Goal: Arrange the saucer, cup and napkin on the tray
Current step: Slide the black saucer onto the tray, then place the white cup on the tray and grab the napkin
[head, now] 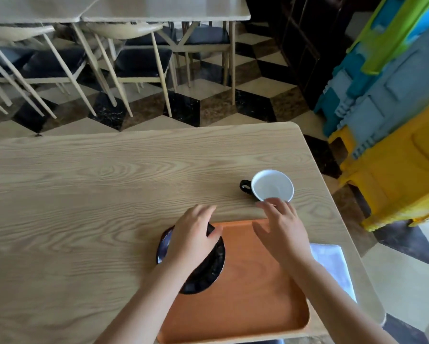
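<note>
An orange tray (245, 294) lies at the near edge of the wooden table. A dark glossy saucer (208, 271) overlaps the tray's left rim, tilted, and my left hand (193, 234) grips it from above. A cup (273, 186), white inside with a black handle pointing left, stands upright on the table beyond the tray's far right corner. My right hand (280, 229) hovers over the tray's far right part with fingers spread, fingertips just short of the cup's near rim. A white napkin (335, 264) lies flat on the table right of the tray, partly hidden by my right forearm.
The wooden table (109, 182) stretches left and far of the tray. Its right edge runs close to the napkin. Stacked blue, green and yellow plastic pieces (394, 120) stand on the floor to the right. Chairs and other tables (134, 58) fill the background.
</note>
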Demonstrator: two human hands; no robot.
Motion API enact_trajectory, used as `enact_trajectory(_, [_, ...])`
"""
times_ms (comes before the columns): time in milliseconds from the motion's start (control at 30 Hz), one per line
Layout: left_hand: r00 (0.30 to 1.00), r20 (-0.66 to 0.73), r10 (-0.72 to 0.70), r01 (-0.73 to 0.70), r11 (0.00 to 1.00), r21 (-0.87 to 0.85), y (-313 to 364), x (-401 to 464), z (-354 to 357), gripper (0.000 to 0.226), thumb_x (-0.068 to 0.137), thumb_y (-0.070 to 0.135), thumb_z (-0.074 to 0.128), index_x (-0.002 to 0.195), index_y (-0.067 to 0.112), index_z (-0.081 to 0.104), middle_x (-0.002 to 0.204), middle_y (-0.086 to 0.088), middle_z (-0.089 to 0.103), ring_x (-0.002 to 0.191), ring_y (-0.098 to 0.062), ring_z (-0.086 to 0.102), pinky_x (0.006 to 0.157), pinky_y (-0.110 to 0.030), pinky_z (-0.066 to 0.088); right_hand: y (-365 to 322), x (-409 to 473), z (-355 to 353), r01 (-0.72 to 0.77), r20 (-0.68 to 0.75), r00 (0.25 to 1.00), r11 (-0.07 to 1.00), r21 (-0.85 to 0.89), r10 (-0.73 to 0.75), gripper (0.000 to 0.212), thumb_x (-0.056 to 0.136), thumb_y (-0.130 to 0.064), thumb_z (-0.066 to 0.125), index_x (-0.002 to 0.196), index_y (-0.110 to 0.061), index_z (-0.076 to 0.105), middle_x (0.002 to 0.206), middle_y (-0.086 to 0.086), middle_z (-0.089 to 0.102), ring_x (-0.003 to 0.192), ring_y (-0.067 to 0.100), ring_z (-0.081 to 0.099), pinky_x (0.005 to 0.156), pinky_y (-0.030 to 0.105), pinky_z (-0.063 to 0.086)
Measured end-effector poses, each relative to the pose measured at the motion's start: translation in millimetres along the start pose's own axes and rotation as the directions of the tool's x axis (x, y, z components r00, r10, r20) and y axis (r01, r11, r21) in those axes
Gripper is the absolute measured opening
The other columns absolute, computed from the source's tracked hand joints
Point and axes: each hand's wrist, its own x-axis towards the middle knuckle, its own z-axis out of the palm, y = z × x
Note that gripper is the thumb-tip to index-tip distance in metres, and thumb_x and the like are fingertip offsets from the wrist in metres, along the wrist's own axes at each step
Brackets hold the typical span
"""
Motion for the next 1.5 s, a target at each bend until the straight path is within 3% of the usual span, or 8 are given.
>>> enact_trajectory(67, [0.995,0.019,0.094,-0.094,0.995,0.036,15.0,28.2,6.4,0.055,0.083,0.036,0.061,0.132,0.015,0.046,0.130,-0.003,0.052,0.120,-0.019,0.046,0.098,-0.030,0.037,24.9,17.5,-14.4,-0.005,-0.031,1.000,0.994,-0.113,0.002,0.056,0.065,-0.024,0.077,0.116,-0.012,0.058,0.125,0.016,0.056,0.116,0.037,0.048,0.083,0.045,0.051])
enact_trajectory(167, [0.981,0.107,0.162,-0.177,0.974,0.142,27.3,68.3,19.8,0.067,0.079,0.040,0.062,0.138,0.018,0.037,0.137,-0.003,0.043,0.124,-0.021,0.040,0.100,-0.033,0.036,53.8,40.3,-23.4,0.003,0.110,0.994,0.966,-0.259,0.026,0.072,0.075,-0.037,0.069,0.136,-0.017,0.038,0.147,0.016,0.030,0.135,0.033,0.025,0.102,0.046,0.038])
enact_trajectory(333, [0.933,0.297,0.205,-0.296,0.906,0.303,34.6,108.8,49.1,0.080,0.075,0.043,0.066,0.142,0.026,0.025,0.151,-0.007,0.022,0.135,-0.026,0.026,0.107,-0.039,0.029,75.2,66.3,-15.6,0.101,0.269,0.963,0.950,-0.295,-0.019,0.067,0.083,-0.039,0.061,0.140,-0.021,0.031,0.155,0.012,0.010,0.142,0.026,0.010,0.108,0.040,0.029])
enact_trajectory(667, [0.946,0.236,0.222,-0.267,0.948,0.175,39.6,113.1,76.4,0.052,0.078,0.033,0.069,0.120,0.005,0.057,0.135,-0.011,0.044,0.124,-0.027,0.040,0.098,-0.037,0.039,88.1,70.5,-1.2,0.078,0.253,0.967,0.987,-0.144,-0.040,0.056,0.079,-0.031,0.068,0.126,-0.005,0.050,0.153,0.014,0.017,0.134,0.030,0.025,0.100,0.042,0.039])
enact_trajectory(900, [0.960,0.063,0.273,-0.278,0.957,0.085,36.5,95.4,67.0,0.045,0.061,0.023,0.083,0.098,0.001,0.070,0.116,-0.018,0.061,0.107,-0.037,0.057,0.089,-0.041,0.047,83.0,56.9,-11.4,0.124,0.131,0.984,0.992,-0.017,-0.120,0.060,0.071,-0.029,0.076,0.121,-0.003,0.056,0.146,0.016,0.035,0.127,0.035,0.038,0.099,0.044,0.040])
enact_trajectory(1033, [0.952,-0.040,0.304,-0.300,0.951,0.080,33.8,66.7,54.9,0.047,0.056,0.029,0.086,0.095,0.006,0.071,0.110,-0.014,0.065,0.101,-0.029,0.061,0.088,-0.030,0.046,79.4,37.7,-19.5,0.213,0.064,0.975,0.977,0.033,-0.214,0.059,0.058,-0.024,0.084,0.108,-0.001,0.064,0.133,0.023,0.051,0.113,0.042,0.052,0.086,0.049,0.049])
enact_trajectory(1300, [0.966,-0.013,0.257,-0.257,0.966,0.033,26.9,0.0,60.4,0.041,0.062,0.040,0.076,0.093,0.014,0.071,0.111,-0.008,0.066,0.101,-0.018,0.061,0.090,-0.020,0.041,76.1,-17.9,-8.2,0.159,0.137,0.975,0.979,0.130,-0.177,0.063,0.061,-0.042,0.058,0.110,-0.003,0.064,0.130,0.019,0.055,0.111,0.037,0.056,0.089,0.045,0.050])
enact_trajectory(1500, [0.974,-0.012,0.226,-0.225,0.974,0.027,17.0,-17.0,70.6,0.040,0.065,0.038,0.075,0.094,0.011,0.071,0.111,-0.010,0.065,0.104,-0.022,0.060,0.094,-0.029,0.046,74.1,-28.1,0.7,0.191,0.185,0.961,0.977,0.094,-0.206,0.062,0.067,-0.046,0.051,0.110,-0.004,0.063,0.132,0.018,0.054,0.113,0.034,0.055,0.090,0.040,0.049])
